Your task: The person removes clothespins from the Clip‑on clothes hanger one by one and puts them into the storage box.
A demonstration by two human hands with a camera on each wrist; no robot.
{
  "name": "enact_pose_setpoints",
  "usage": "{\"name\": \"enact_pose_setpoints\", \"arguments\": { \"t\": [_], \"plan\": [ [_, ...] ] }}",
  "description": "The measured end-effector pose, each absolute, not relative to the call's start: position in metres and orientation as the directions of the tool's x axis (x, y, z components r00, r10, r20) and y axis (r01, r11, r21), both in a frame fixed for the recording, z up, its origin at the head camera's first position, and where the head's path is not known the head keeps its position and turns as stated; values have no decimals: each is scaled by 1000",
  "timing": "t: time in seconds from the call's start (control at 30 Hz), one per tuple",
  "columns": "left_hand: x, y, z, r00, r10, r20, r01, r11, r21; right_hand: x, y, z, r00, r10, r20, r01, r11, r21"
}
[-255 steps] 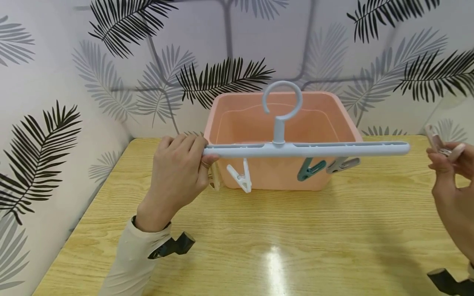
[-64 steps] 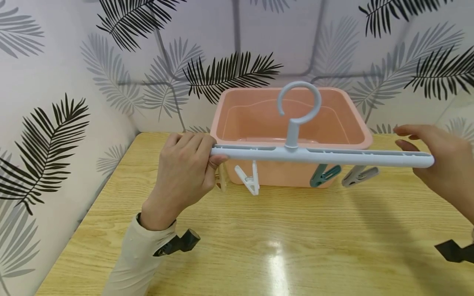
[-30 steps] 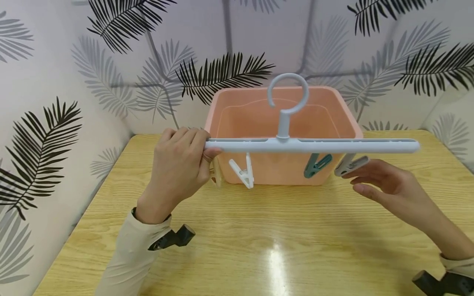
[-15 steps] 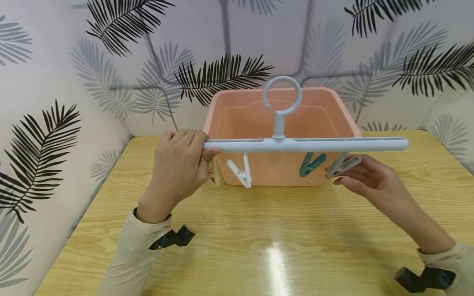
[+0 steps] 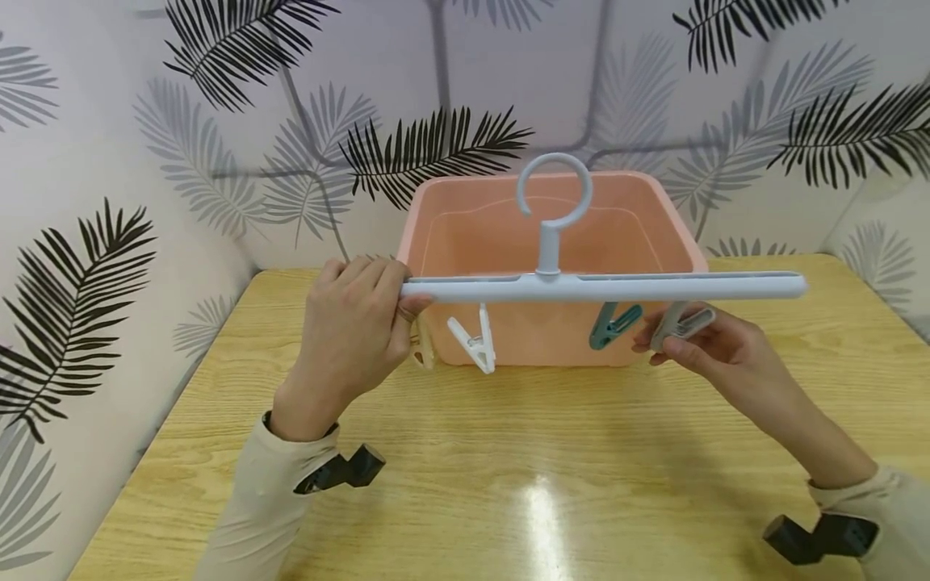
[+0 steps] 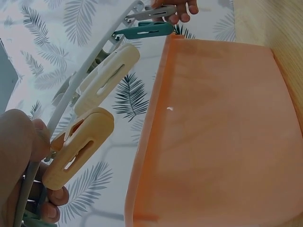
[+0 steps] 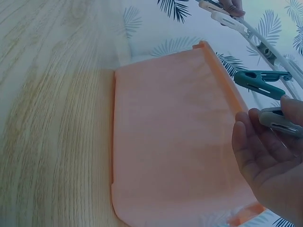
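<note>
My left hand (image 5: pixel 352 339) grips the left end of a pale blue clip hanger (image 5: pixel 654 287), raised in front of a pink tub. Clothespins hang along its bar: a yellow one (image 6: pixel 78 151) beside the left fingers, a white one (image 5: pixel 475 347), a teal one (image 5: pixel 606 329) and a grey one (image 5: pixel 693 324) toward the right. My right hand (image 5: pixel 737 351) pinches the grey clothespin, its thumb in front and fingers behind. From the right wrist view, the grey clothespin lies between thumb and fingertips, just below the teal one.
The pink tub (image 5: pixel 538 343) stands at the back of the wooden table (image 5: pixel 450 476), against a leaf-patterned backdrop (image 5: pixel 378 48). The hanger's bar overlaps the tub's front in the head view.
Earlier the right hand held a pinkish clothespin off to the right; that is gone from it. It has since come in under the bar and taken hold of the grey clothespin. The left grip is unchanged.
</note>
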State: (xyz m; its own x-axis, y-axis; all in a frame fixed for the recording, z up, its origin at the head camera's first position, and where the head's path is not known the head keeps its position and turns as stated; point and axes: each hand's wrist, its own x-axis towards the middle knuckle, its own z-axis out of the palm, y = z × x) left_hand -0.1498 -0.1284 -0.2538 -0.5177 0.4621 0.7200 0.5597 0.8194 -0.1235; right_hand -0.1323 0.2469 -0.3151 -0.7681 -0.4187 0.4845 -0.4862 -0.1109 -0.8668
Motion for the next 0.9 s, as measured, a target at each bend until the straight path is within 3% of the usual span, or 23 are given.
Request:
{"name": "enact_pose_setpoints", "arguments": {
  "t": [0.17, 0.47, 0.9],
  "plan": [
    [-150, -130, -255, -512, 467, 721, 561, 817, -131, -131, 250, -316, -794, -385, 470, -487, -60, -871],
    [-151, -129, -255, -512, 471, 719, 562, 816, -134, -130, 257, -316, -784, -366, 501, -508, -86, -857],
    [-151, -129, -255, -555, 476, 682, 569, 816, -107, -125, 259, -311, -830, -302, 468, -490, -5, -872]
  ]
}}
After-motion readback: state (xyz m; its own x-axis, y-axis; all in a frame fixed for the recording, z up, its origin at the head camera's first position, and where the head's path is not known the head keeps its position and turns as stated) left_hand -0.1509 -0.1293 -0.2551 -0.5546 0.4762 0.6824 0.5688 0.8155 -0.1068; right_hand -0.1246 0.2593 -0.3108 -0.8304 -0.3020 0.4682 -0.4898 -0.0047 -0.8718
